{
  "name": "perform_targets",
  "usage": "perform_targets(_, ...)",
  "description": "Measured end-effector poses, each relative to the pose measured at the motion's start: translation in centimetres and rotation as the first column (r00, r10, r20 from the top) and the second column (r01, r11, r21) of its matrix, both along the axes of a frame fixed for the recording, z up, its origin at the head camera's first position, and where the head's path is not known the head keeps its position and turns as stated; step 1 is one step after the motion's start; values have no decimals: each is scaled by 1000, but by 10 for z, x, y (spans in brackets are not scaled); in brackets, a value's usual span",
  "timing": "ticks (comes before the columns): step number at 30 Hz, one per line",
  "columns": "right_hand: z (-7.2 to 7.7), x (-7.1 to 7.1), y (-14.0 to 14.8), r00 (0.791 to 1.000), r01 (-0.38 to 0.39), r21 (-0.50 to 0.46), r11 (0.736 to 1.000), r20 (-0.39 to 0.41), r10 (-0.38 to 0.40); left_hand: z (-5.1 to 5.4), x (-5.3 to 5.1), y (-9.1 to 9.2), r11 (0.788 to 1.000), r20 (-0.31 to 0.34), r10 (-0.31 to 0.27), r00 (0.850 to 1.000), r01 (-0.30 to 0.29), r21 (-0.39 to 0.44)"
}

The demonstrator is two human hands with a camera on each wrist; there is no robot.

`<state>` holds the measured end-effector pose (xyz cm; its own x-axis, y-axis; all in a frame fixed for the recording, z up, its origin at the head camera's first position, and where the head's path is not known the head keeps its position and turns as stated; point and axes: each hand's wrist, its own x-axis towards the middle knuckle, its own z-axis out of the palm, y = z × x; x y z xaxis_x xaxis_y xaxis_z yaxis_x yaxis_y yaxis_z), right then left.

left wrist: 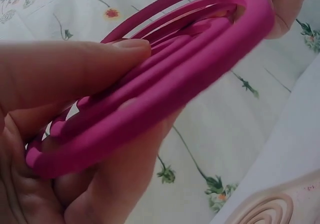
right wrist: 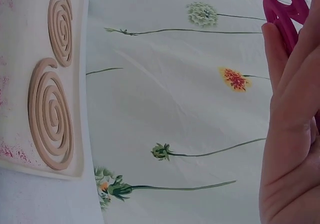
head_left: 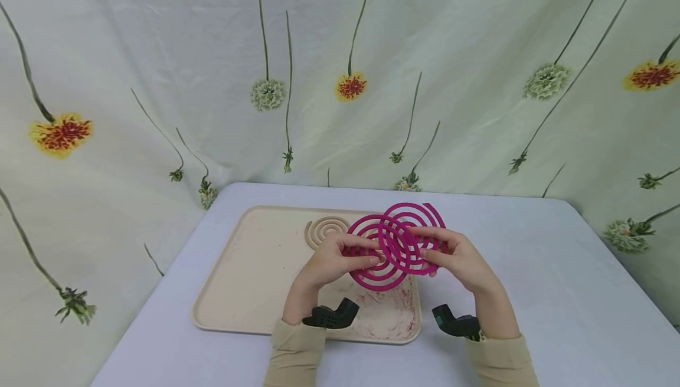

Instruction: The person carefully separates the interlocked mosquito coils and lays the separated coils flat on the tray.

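Above the tray's right part, my two hands hold two magenta mosquito coils that overlap in the middle. My left hand pinches the left coil between thumb and fingers. In the left wrist view, the thumb lies on top of the magenta coil, with fingers beneath. My right hand grips the right coil by its right side. Only part of the magenta coil shows in the right wrist view, behind the fingers. Whether the coils' turns interlock, I cannot tell.
A beige tray with reddish smudges lies on the white-covered table. On the tray are two tan coils; the head view shows one tan coil beyond my left hand. A flower-printed cloth hangs behind the table.
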<state>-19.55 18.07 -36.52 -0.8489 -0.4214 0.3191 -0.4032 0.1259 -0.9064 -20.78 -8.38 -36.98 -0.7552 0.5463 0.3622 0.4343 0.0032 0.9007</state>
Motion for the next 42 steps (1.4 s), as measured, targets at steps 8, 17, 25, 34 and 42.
perform_targets(8, 1, 1, 1, 1000, 18, 20, 1000, -7, -18, 0, 1, 0, 1000, 4, 10, 1000, -10, 1)
perform_targets(17, -2, 0, -24, 971, 234, -217, 948, 10, -238, 2, 2, 19, 947, 21, 230, 973, -229, 224)
perform_targets(25, -3, 1, -50, 887, 455, -375, 808, 115, -447, 5, 5, 37, 801, 132, 426, 895, -441, 405)
perform_targets(34, -6, 3, -61, 897, 399, -415, 818, -7, -441, 3, 7, 46, 770, 140, 402, 905, -417, 483)
perform_targets(42, 0, 3, -36, 970, 159, -338, 927, -119, -210, 4, 4, 26, 830, 116, 306, 945, -325, 453)
